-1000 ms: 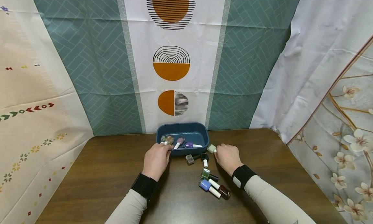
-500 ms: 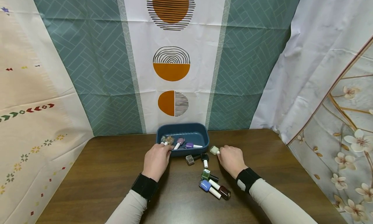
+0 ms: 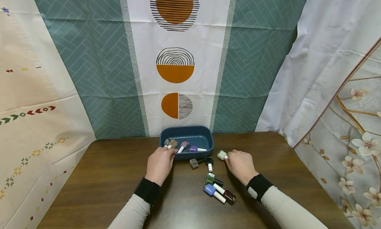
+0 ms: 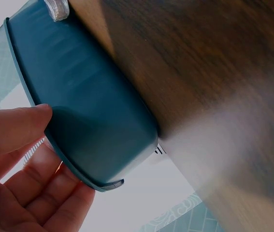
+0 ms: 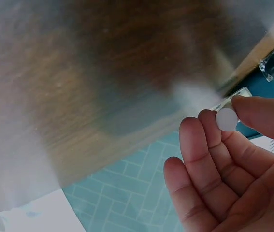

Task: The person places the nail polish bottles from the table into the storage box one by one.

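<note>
My left hand [image 3: 160, 161] grips the near left rim of a dark blue plastic bin [image 3: 194, 155]; in the left wrist view the thumb presses the outer wall and the fingers curl over the rim. Inside the bin lie several nail polish bottles, among them a purple one [image 3: 193, 149] and a mauve one [image 3: 185, 144]. To the right of the bin, my right hand [image 3: 240, 164] pinches a pale green nail polish bottle [image 3: 221, 154] by its white cap [image 5: 227, 119], between thumb and fingers. The bottle's glass end points left, toward the bin.
Before the bin lie a glittery grey bottle [image 3: 194, 163] and a black bottle [image 3: 209, 160] with a white cap. Closer to me are a green bottle [image 3: 210, 178], a blue one [image 3: 209, 189] and a dark red one [image 3: 229, 196]. A patterned cloth [image 3: 175, 67] hangs behind the table.
My right hand has moved a little right and toward me with the pale green nail polish bottle, away from the bin's right corner. The left hand stays on the bin.
</note>
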